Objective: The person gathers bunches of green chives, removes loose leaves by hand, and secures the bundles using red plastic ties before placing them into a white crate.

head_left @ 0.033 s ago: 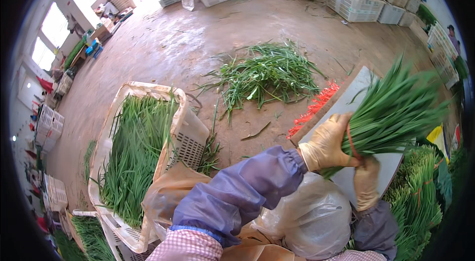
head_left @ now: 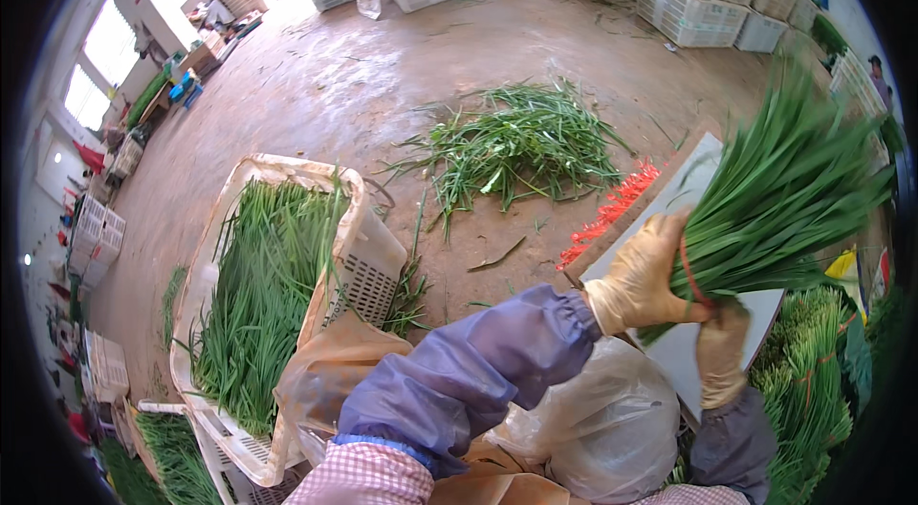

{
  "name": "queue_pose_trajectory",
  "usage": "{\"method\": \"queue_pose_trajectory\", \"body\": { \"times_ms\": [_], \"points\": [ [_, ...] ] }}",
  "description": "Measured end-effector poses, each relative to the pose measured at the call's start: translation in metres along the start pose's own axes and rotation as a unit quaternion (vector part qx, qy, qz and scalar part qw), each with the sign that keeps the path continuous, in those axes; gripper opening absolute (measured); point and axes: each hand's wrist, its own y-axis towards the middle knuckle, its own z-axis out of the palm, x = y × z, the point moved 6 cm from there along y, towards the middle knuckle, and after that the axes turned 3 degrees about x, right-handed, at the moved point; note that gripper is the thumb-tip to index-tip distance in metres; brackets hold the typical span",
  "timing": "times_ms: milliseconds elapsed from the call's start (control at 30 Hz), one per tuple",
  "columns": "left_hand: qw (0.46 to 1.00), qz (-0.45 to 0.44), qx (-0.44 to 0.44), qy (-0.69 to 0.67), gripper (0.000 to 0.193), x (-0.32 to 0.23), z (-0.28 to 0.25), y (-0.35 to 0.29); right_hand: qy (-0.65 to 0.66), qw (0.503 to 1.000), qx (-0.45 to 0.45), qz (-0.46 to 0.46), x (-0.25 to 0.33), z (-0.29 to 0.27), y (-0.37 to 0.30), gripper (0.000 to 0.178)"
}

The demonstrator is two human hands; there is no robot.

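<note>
A thick bunch of garlic chives (head_left: 789,185) is held slantwise over a pale board (head_left: 706,165), its leaf ends fanning to the upper right. My left hand (head_left: 639,280), in a cream glove, is closed around the bunch near its lower end. A red rubber band (head_left: 689,274) circles the chives beside my left fingers. My right hand (head_left: 722,352), gloved alike, is closed at the near side of the bunch just below the band; its fingertips are partly hidden. A row of red rubber bands (head_left: 612,208) hangs along the board's far left edge.
To the left, a white plastic crate (head_left: 375,247) holds loose chives. Banded bunches (head_left: 803,381) stand at lower right. A heap of loose leaves (head_left: 526,146) lies on the floor ahead. Clear plastic sheeting (head_left: 598,409) covers my lap. Stacked crates (head_left: 684,12) stand far right.
The bunch has swung slightly upward and to the right, its leaves blurred. Both hands have shifted a little to the right with it, keeping their grip.
</note>
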Motion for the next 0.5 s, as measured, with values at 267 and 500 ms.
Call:
{"method": "queue_pose_trajectory", "body": {
  "times_ms": [267, 500],
  "points": [
    [0.981, 0.122, -0.075, -0.129, 0.121, 0.045, 0.027, -0.021, -0.281, 0.929, -0.060, -0.232, 0.012, 0.027, -0.019, 0.049],
    [0.961, 0.046, -0.055, -0.269, 0.128, 0.029, 0.014, -0.031, 0.060, 0.996, 0.056, -0.037, 0.041, 0.025, -0.006, 0.042]
  ]
}}
